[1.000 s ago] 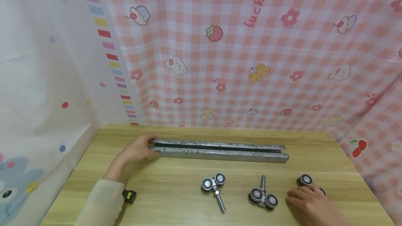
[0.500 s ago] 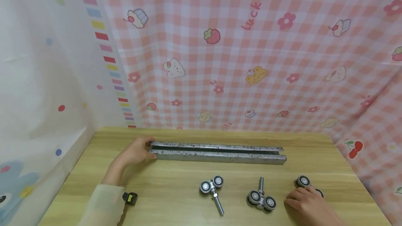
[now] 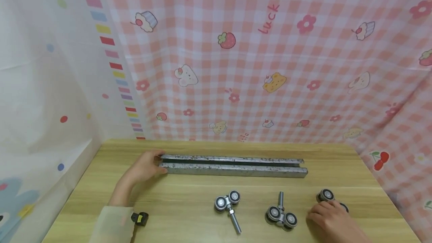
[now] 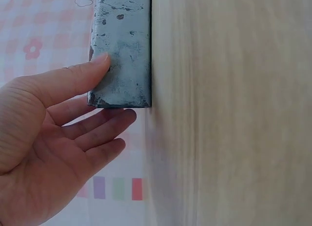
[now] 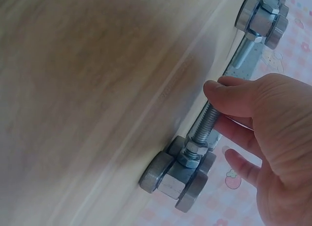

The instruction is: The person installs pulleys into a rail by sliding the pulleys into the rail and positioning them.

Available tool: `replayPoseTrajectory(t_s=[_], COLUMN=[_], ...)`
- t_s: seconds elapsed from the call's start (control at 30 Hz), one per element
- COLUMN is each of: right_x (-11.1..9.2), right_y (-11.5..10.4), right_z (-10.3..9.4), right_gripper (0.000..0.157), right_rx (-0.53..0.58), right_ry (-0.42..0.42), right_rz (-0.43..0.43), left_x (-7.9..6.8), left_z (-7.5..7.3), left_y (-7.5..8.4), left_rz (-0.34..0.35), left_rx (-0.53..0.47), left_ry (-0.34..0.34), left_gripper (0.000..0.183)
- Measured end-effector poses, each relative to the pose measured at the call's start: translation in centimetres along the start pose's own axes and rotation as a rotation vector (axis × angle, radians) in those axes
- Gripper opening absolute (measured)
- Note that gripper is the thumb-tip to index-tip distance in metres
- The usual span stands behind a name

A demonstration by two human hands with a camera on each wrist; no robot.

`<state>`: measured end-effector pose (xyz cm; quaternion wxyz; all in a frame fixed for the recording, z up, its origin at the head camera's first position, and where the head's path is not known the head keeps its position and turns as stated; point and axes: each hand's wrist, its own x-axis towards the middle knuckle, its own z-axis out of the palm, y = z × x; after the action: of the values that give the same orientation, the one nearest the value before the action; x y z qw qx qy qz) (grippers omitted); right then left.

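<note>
A long grey metal channel track (image 3: 233,170) with worn, spotted paint lies along the back of the table, its slot facing up. At its left end my left hand (image 3: 145,166) pinches it; the thumb (image 4: 100,65) presses the near wall, and the other fingers reach round the end. Far to the right, my right hand (image 3: 332,218) covers part of a roller trolley (image 3: 326,195). In the right wrist view, thumb and fingers pinch the threaded bolt (image 5: 207,121) of this trolley, whose wheels (image 5: 157,171) stand at the table surface.
Two more roller trolleys lie in front of the track: one (image 3: 228,201) with its bolt towards me, the other (image 3: 281,215) with its bolt pointing away. A black strap piece with a yellow mark (image 3: 140,219) shows beside the left sleeve (image 3: 113,223). Checked cloth (image 3: 216,66) hangs behind the table.
The head view has shifted slightly, so everything sits a little lower in it. Both hands keep their hold on the track and the trolley, which stay in place.
</note>
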<state>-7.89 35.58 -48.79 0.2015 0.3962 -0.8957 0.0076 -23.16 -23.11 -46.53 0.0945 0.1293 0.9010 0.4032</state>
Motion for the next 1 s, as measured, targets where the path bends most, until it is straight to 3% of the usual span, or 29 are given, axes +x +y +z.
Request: replayPoseTrajectory(t_s=[0.27, 0.5, 0.73, 0.9, 1.0], right_x=[-0.2, -0.4, -0.9, -1.2, -1.4], right_y=[-0.1, -0.4, -0.2, 0.3, 0.7], right_z=[-0.5, -1.1, -1.2, -1.3, -1.2], right_gripper=[0.061, 0.07, 0.068, 0.053, 0.059], right_rx=[-0.021, -0.001, -0.006, 0.022, 0.01], right_ry=[0.022, 0.012, 0.021, 0.079, 0.123], right_rz=[0.023, 0.103, 0.094, 0.089, 0.089], left_x=[0.0, -0.1, -0.1, -0.2, -0.2], left_z=[-0.1, 0.0, 0.1, 0.2, 0.1], left_y=[0.0, 0.2, 0.4, 0.4, 0.4], left_rz=[-0.004, -0.013, -0.024, -0.028, -0.026], left_rx=[-0.017, -0.013, -0.023, -0.017, -0.007], left_ry=[-0.002, 0.001, -0.007, -0.007, -0.004], left_gripper=[0.068, 0.068, 0.069, 0.069, 0.069])
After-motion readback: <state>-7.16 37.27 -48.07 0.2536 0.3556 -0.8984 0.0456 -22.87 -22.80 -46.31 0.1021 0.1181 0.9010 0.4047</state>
